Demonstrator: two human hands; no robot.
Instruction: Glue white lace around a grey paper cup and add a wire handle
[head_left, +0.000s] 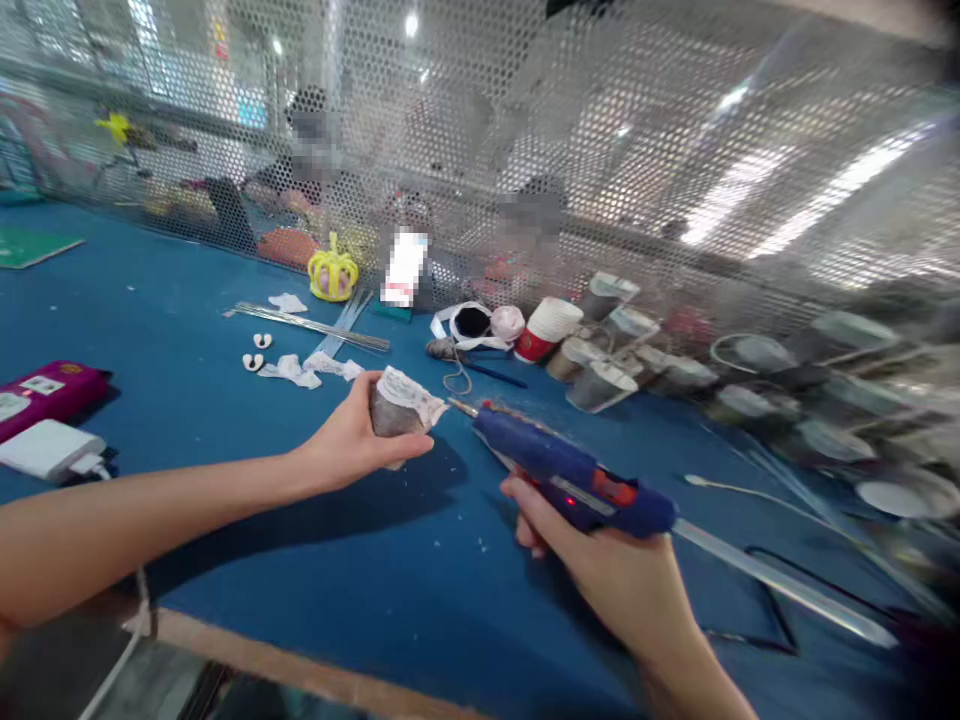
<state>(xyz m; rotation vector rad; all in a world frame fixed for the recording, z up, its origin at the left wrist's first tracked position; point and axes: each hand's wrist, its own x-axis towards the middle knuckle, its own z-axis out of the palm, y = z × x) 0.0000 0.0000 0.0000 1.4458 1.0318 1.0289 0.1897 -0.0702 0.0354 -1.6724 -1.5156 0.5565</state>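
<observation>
Left hand (356, 437): fingers clamped on lace-trimmed grey pot (391, 416). Right hand (611, 565): fingers wrapped round blue hot-glue gun (536, 447), nozzle (463, 408) near lace (403, 388).

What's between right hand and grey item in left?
The front of the blue glue gun, its nozzle pointing toward the white trim on the grey item; shows in the head view. Contact unclear.

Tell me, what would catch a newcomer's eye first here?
Probably the blue glue gun at centre right, gripped in the right hand, its nozzle right by the white lacy trim on a small grey cup in the left hand. Next, the bright yellow crown-shaped object near the mesh screen at the back, and the magenta case at the far left of the blue table.
</observation>
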